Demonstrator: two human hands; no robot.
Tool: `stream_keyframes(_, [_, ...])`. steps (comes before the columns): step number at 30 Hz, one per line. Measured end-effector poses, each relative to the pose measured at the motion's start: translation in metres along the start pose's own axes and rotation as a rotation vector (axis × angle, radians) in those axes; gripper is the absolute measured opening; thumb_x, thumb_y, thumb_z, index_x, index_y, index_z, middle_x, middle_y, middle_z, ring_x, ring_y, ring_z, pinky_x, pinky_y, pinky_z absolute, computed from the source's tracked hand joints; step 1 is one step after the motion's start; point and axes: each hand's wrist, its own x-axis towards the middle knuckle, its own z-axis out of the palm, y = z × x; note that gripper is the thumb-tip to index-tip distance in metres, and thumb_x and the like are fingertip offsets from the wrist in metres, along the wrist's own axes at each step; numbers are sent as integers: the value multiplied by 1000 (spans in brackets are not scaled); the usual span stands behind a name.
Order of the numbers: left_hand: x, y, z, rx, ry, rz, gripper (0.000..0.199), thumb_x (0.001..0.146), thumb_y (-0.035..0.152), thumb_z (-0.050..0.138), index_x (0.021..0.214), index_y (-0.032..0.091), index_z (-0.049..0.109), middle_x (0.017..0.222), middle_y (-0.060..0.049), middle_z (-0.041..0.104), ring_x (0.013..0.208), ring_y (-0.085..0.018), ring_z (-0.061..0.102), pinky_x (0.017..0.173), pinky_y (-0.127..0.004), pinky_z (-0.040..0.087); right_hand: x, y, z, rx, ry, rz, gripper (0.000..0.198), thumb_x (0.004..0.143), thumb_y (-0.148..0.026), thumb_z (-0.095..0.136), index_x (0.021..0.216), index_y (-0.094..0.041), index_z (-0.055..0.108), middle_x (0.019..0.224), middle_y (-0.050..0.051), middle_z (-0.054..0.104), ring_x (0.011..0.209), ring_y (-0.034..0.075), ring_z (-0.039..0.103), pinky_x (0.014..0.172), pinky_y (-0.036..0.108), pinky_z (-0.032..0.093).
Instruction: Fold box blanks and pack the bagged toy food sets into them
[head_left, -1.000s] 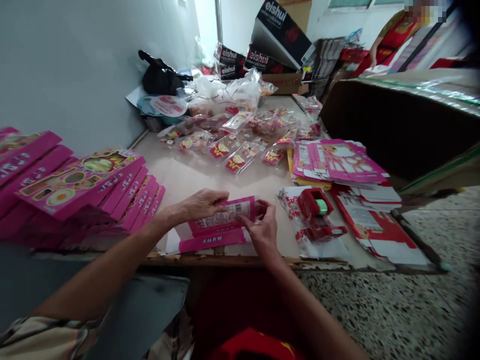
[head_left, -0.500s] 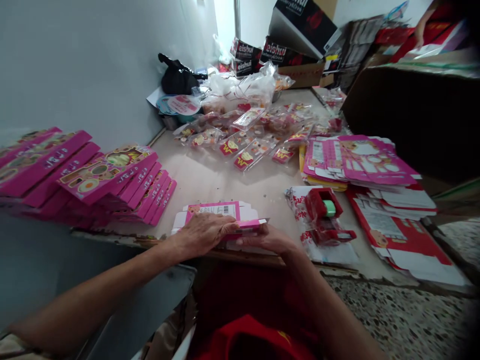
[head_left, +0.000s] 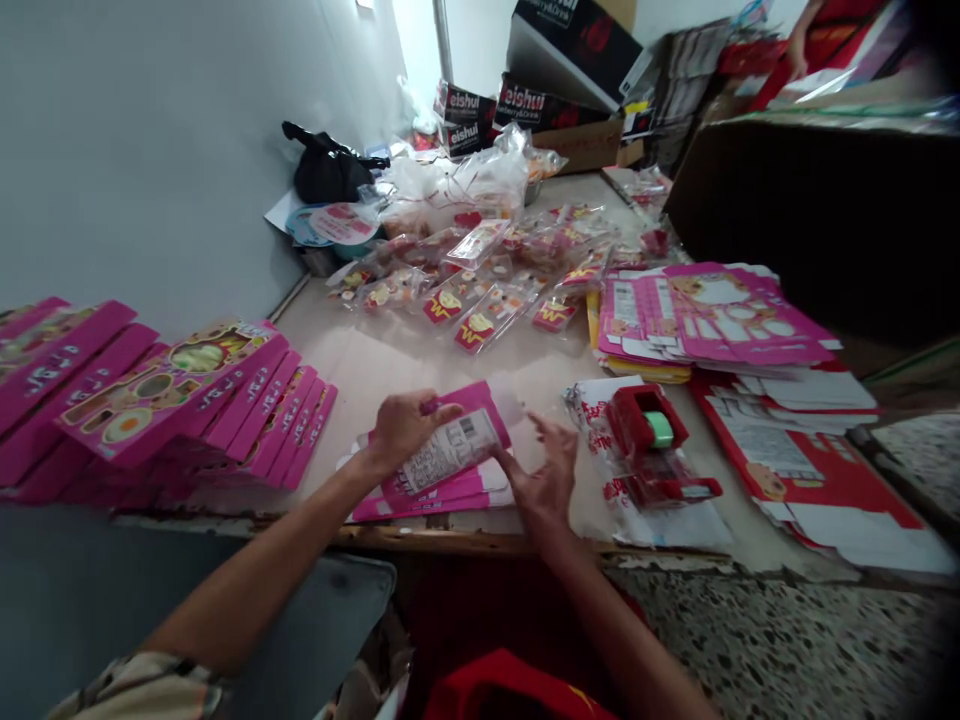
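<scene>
Held carton, counter's front edge: smooth printed card. Tape dispenser: glossy plastic. Packets: clear plastic film (crinkled, shiny). Edge itself: rough, wood-like.

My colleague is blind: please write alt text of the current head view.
A person's left hand holds a pink carton over a table, the open right hand beside it. Pink boxes are stacked left, a red tape dispenser is right, bagged items behind.
</scene>
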Motion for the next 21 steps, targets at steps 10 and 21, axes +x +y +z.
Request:
stream_keyframes(10, [-101,61,-5,-917,288,-231,75,83,47,78,145,26,43,87,1,69,65,-14,65,58,-21,51,-15,-81,-21,748,-459,310,85,86,-40,76,159,-39,33,135,4,68,104,25,72,87,39,60])
stream_keyframes(21, [-150,38,28,-1288,43,-461,37,90,52,70,107,20,67,107,-6,72,91,-19,69,76,-27,57,-36,-33,-30,362,-488,400,51,93,-68,58,81,-19,65,69,2,64,61,17,55,54,27,45])
